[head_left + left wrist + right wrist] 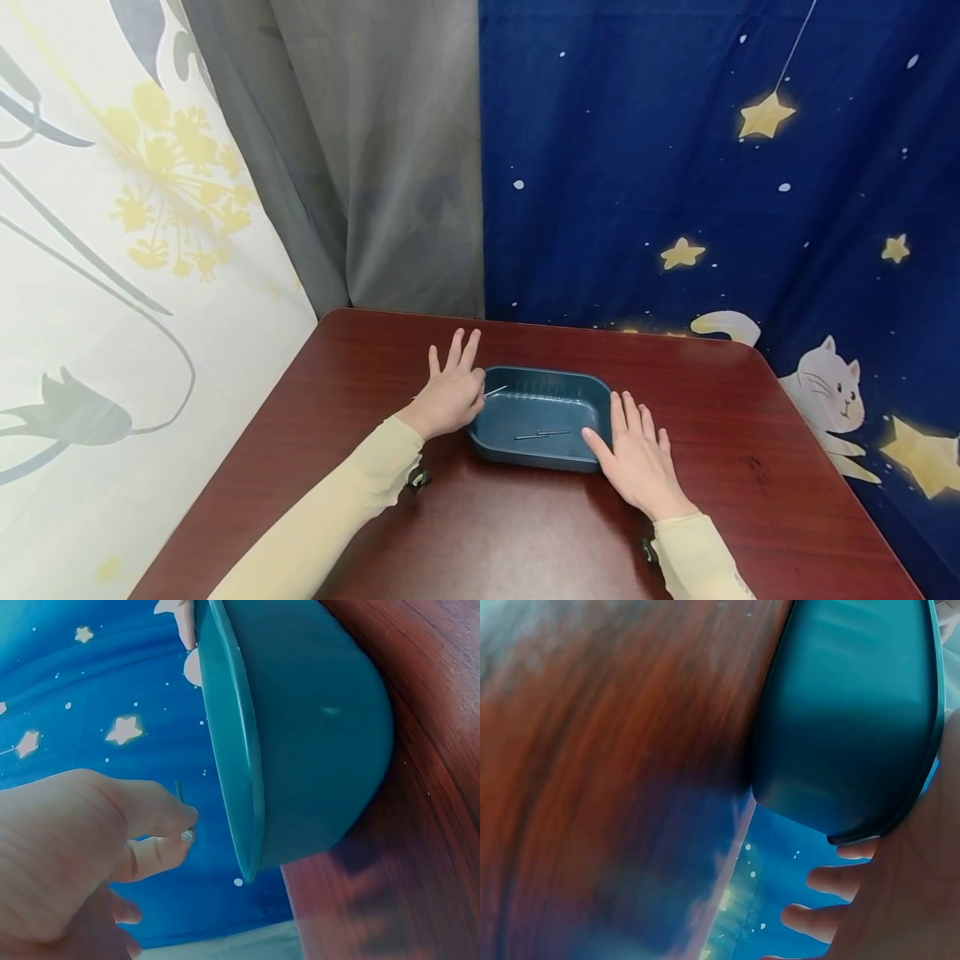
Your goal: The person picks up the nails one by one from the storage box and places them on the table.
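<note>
A dark teal tray (536, 458) with rounded corners stands on the table. My left hand (452, 396) is above its left end and pinches a thin metal nail (496, 390) between thumb and index finger, the other fingers spread. In the left wrist view the nail's round head (187, 835) shows at the fingertips. On the tray floor lie two more nails (529, 437), close together near the front. My right hand (641, 458) rests against the tray's right end with straight fingers, its thumb over the rim.
The reddish-brown wooden table (712, 400) reaches back to a grey curtain (412, 167) and a blue star-patterned curtain (600, 167). A white patterned curtain (75, 292) hangs along the left side.
</note>
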`<state>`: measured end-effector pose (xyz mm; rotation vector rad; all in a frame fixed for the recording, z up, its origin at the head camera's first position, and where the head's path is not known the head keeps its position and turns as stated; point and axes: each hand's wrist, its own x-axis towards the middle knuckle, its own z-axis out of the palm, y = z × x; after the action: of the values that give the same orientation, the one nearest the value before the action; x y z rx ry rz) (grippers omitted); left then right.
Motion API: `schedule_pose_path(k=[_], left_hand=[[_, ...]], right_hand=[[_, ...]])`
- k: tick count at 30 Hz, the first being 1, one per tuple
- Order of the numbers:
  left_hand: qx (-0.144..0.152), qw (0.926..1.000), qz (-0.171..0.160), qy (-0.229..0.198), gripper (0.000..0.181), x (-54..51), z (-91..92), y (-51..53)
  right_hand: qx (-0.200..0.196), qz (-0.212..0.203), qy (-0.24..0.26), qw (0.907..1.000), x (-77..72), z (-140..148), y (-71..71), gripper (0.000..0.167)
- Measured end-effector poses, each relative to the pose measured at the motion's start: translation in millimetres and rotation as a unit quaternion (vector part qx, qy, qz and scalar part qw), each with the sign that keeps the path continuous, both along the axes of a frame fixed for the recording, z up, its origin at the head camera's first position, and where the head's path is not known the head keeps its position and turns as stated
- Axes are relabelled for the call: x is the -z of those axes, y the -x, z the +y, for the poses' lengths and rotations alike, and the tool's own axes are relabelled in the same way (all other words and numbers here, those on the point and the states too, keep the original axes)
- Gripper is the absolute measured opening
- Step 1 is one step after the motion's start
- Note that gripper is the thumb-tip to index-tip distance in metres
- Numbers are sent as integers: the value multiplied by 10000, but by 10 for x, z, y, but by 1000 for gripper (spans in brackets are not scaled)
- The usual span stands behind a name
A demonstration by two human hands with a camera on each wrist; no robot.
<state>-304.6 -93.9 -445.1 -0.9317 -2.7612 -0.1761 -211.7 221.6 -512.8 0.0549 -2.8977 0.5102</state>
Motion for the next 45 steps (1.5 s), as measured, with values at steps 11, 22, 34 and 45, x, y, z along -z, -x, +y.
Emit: schedule_pose_path(k=[11,22,34,45], left_hand=[[-138,9994,74,-311,11,-34,-239,32],[-203,9962,366,-766,14,12,-549,132],[-633,9906,280,-1183,20,247,-813,203],[-956,9889,20,-1140,24,460,-994,314]], right_hand=[[32,-57,-24,10000,10,6,3,96],[12,-55,18,10000,-7,-1,5,94],[30,-89,26,10000,28,12,24,95],[8,-114,57,9999,37,13,29,92]])
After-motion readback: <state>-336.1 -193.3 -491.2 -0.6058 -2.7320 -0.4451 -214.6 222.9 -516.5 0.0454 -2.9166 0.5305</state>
